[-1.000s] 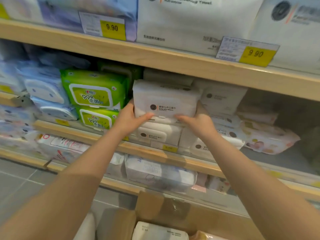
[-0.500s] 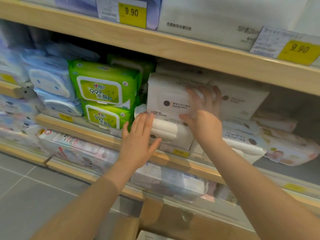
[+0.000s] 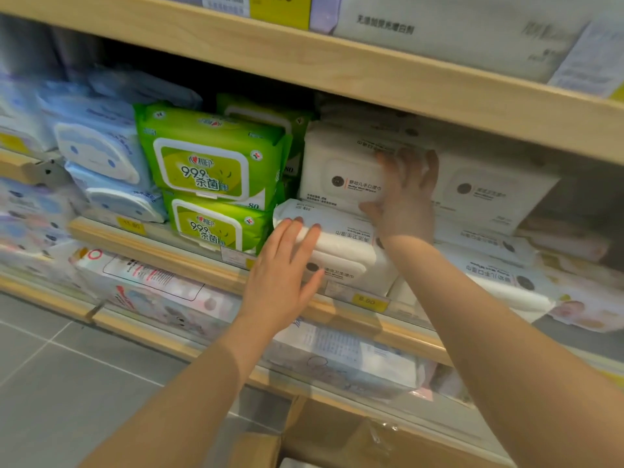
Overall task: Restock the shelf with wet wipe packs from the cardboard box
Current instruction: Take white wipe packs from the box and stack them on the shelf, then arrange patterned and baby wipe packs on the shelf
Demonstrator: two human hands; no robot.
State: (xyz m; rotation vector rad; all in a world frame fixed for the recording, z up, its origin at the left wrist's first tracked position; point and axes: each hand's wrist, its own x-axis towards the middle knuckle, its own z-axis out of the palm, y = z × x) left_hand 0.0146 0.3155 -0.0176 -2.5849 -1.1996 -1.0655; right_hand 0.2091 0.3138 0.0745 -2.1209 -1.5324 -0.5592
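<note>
- The wooden shelf (image 3: 189, 255) is seen running across the view at a slant, with another board above it and a lower tier beneath.
- A cardboard box (image 3: 341, 437) is seen at the bottom edge, below the lowest tier, with its flap open.
- Two green packs (image 3: 209, 163) are stacked on the shelf just left of the white stack; pale blue packs (image 3: 98, 153) are stacked further left.
- The upper white pack (image 3: 341, 170) is set on the middle tier, upright and leaning slightly, on top of the lower white pack (image 3: 341, 255), which lies with its lid facing out at the shelf's front edge.
- More white packs are laid to the right of this stack, touching it.
- The right hand (image 3: 403, 201) is pressed flat against the right part of the upper white pack's face, fingers spread and straight; nothing is gripped.
- The left hand (image 3: 283, 275) is laid open on the left end of the lower white pack, fingers straight and together, thumb out to the side; nothing is gripped.
- A yellow price tag (image 3: 366, 301) is fixed to the shelf edge under the white stack.
</note>
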